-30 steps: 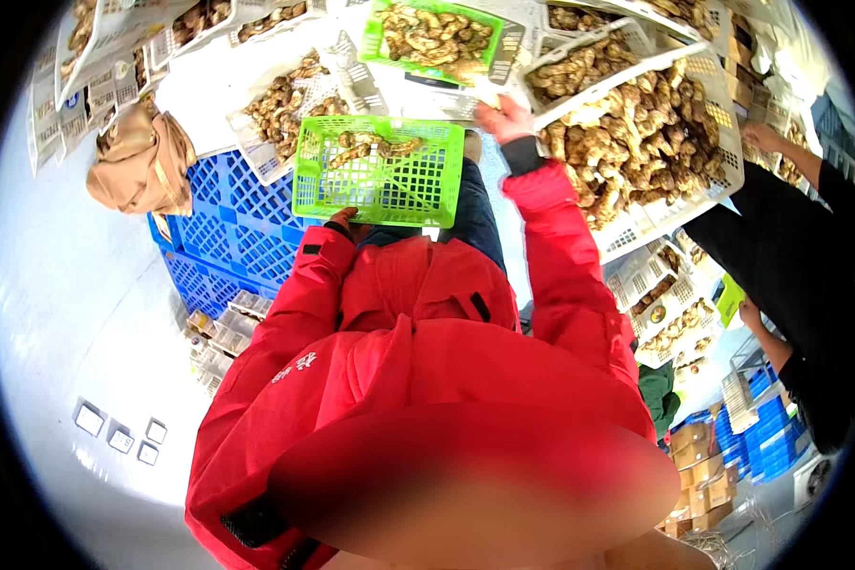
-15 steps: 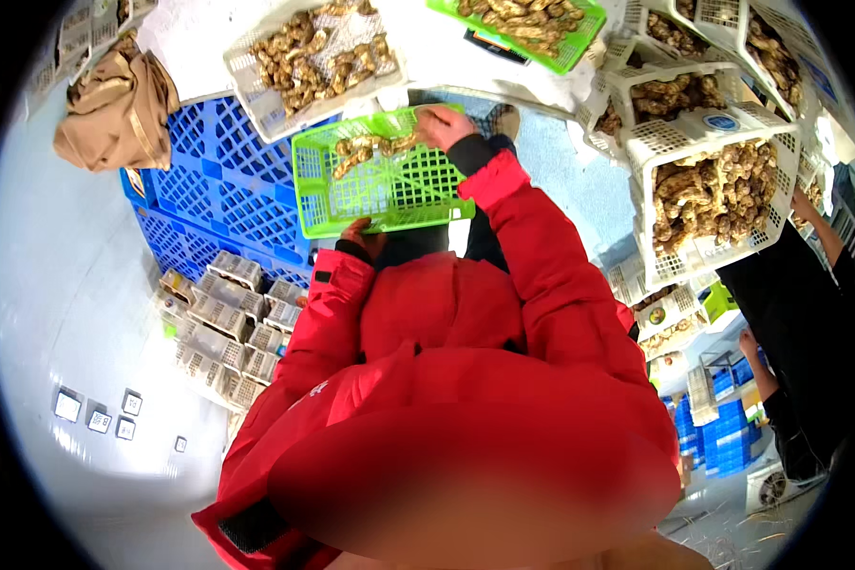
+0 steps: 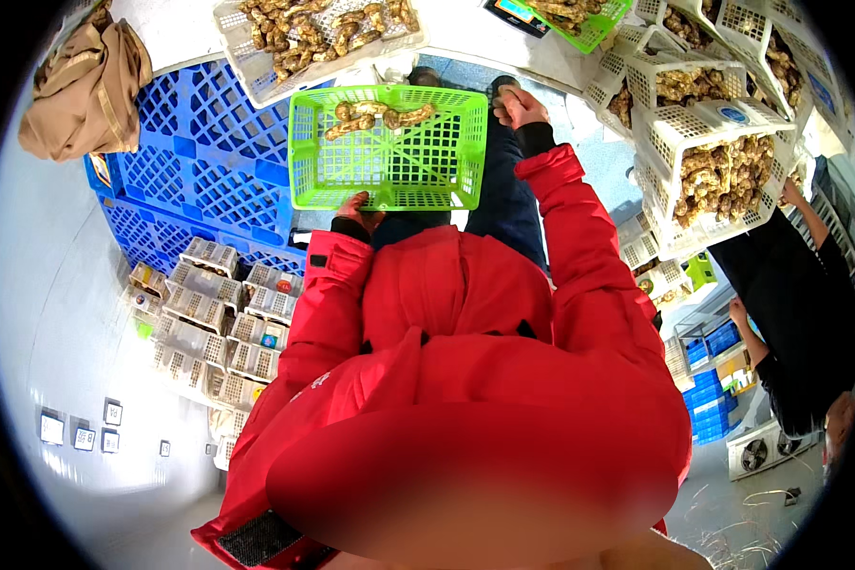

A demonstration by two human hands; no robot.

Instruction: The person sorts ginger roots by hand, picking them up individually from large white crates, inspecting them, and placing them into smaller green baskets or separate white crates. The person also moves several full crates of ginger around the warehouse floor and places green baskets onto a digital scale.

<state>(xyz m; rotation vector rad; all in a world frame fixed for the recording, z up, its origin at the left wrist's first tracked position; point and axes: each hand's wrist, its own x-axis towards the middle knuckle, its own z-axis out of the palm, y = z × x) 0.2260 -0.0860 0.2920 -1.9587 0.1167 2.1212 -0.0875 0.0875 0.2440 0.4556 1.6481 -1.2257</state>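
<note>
A bright green plastic basket is in front of me, its open side tipped toward me. A few brown, thick-stemmed mushrooms lie in its far part. My left hand grips the near rim, left of the middle; its fingers are partly hidden. Just past the basket's far right corner is my right hand, apart from the basket. Its fingers are curled in, and I cannot see what they hold, if anything. Beyond the basket stands a white crate on the white table, with many such mushrooms inside.
Another green basket of mushrooms is on the table near a scale. White crates of mushrooms are stacked at right, near a person in black. A blue pallet, brown cloth and stacked crates are at left.
My right hand has let go of a mushroom in the green basket and moved right, out past its rim. My left hand keeps its hold. The whole view has shifted slightly.
</note>
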